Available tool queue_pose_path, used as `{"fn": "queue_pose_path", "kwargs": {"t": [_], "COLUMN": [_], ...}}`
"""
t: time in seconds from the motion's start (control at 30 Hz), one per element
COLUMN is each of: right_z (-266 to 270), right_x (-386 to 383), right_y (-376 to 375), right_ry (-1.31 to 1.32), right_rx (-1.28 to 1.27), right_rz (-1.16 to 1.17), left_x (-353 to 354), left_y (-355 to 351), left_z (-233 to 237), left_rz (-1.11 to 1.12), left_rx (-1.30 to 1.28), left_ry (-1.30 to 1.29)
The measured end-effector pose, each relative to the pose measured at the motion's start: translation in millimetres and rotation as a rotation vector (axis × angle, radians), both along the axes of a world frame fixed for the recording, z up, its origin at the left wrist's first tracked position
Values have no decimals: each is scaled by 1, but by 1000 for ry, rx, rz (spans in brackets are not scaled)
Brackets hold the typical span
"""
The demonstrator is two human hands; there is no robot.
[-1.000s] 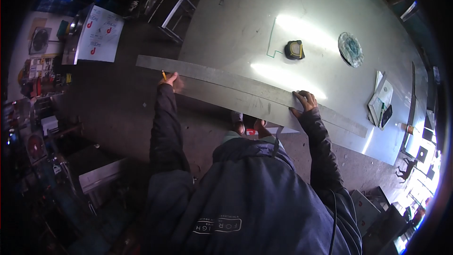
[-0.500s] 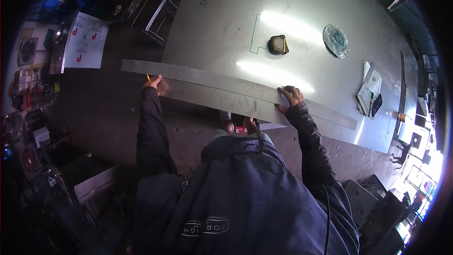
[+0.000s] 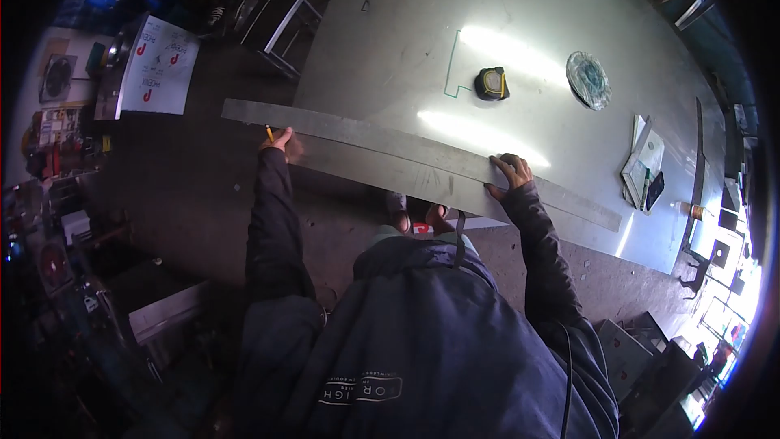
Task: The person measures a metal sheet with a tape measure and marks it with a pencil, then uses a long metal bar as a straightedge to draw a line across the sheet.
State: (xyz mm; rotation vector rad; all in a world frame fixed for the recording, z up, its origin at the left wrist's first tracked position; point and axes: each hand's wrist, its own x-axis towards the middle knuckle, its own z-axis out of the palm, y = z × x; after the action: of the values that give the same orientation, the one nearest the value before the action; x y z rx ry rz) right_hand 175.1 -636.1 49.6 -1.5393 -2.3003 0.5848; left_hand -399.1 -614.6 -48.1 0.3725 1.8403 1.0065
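A long flat metal straightedge (image 3: 390,140) lies along the near edge of a big metal sheet (image 3: 390,41), its left end sticking out past the sheet. My left hand (image 3: 280,141) is closed around a yellow pencil (image 3: 270,132), and its thumb meets the straightedge near that left end. Farther right, my right hand (image 3: 514,172) holds the straightedge down, fingers at its far side and thumb at its near side. Beyond the hands, a black and yellow tape measure (image 3: 491,84) rests on the sheet beside a green drawn outline (image 3: 452,73).
A plastic-wrapped round coil (image 3: 588,80) sits farther back on the sheet. Papers (image 3: 639,164), a green marker (image 3: 647,179) and a dark phone (image 3: 655,191) lie at the right. A film-covered metal box (image 3: 159,65) stands at the left, near a metal frame (image 3: 284,28).
The whole view has shifted slightly, so the sheet and the things on it appear farther right. Both hands keep about the same places on the straightedge.
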Motion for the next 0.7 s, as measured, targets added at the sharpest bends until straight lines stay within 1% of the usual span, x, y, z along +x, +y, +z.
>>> {"fn": "queue_pose_path", "kwargs": {"t": [0.1,0.17,0.23,0.3,0.43,0.47,0.53,0.63,0.7], "right_z": [-8,-12,-12,-13,-13,-13,-11,-8,-6], "right_x": [3,3,3,4,4,4,3,2,1], "right_y": [0,0,-1,-1,-1,-1,0,0,0], "right_ry": [7,12,2,4,13,13,2,-9,-9], "right_rx": [-10,6,14,20,32,34,13,-14,-16], "right_rz": [4,9,5,9,10,10,4,2,-3], "left_x": [17,29,26,22,16,14,16,18,22], "left_y": [0,-2,0,0,0,0,0,0,1], "left_z": [23,35,34,30,13,7,9,15,19], "left_rz": [-8,71,75,54,71,50,29,39,72], "left_rx": [-66,77,57,11,51,58,67,88,42], "left_ry": [-11,-54,-63,-18,-26,19,64,-12,63]}}
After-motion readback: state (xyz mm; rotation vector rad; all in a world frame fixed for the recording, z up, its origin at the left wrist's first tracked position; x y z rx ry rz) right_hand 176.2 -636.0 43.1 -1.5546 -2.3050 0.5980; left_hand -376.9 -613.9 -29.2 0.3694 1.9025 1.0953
